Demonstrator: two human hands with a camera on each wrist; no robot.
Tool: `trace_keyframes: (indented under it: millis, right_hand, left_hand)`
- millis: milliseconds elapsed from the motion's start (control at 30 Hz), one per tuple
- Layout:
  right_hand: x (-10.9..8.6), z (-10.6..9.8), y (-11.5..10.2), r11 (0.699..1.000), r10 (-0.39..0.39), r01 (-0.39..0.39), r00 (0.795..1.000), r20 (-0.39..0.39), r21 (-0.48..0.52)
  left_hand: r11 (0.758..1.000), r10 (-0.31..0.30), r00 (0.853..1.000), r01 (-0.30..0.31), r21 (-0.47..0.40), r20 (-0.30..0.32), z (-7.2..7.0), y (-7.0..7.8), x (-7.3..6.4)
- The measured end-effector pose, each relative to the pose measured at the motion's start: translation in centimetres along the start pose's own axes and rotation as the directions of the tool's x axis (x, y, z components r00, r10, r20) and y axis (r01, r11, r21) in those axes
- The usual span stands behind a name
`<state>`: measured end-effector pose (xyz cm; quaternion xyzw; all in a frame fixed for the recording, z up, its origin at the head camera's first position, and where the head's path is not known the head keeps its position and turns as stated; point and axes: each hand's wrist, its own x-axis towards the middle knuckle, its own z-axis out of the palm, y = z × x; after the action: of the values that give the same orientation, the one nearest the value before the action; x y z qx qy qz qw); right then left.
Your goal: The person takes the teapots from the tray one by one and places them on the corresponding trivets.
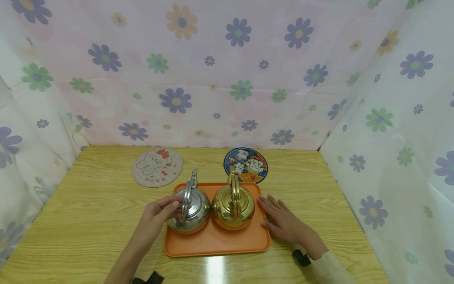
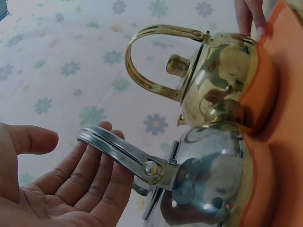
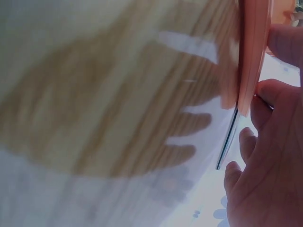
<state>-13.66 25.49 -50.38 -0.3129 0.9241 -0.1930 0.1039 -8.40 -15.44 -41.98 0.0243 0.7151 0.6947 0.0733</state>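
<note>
Left hand (image 1: 161,215) grip loose, fingers under silver kettle (image 1: 189,211) handle (image 2: 120,152); not closed. Kettle likely rigid, slick; lift by handle. Right hand (image 1: 283,221) flat against orange tray (image 1: 216,242).

Light oak-grain counter (image 1: 88,221), boxed in on three sides by white cloth (image 1: 220,79) printed with purple, green and yellow flowers. Hung straight along the far edge, folded inward at the left and right edges, meeting in creases at both far corners. Soft, even light throughout, with one bright glare patch (image 1: 215,270) on the wood at the near edge; two round printed mats, a pale rabbit one (image 1: 157,167) and a blue cartoon one (image 1: 248,159), flat near the far edge.
</note>
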Motion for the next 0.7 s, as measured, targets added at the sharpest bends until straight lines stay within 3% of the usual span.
trace_keyframes:
  millis: [300,533,700]
  right_hand:
    - [0.0,-0.4,0.7,0.999,-0.028,0.026,0.999,0.039,0.032]
    - [0.0,-0.6,0.8,0.998,-0.027,0.023,0.997,0.074,0.064]
    - [0.1,-0.7,0.8,0.995,-0.025,0.017,0.996,0.087,0.094]
  left_hand:
    - [1.0,0.024,0.999,-0.023,-0.018,0.037,0.2,0.4,0.5]
    - [1.0,-0.006,0.999,0.006,0.006,0.039,0.5,0.2,1.1]
    - [0.999,0.044,0.997,-0.044,0.001,0.067,0.7,0.1,1.2]
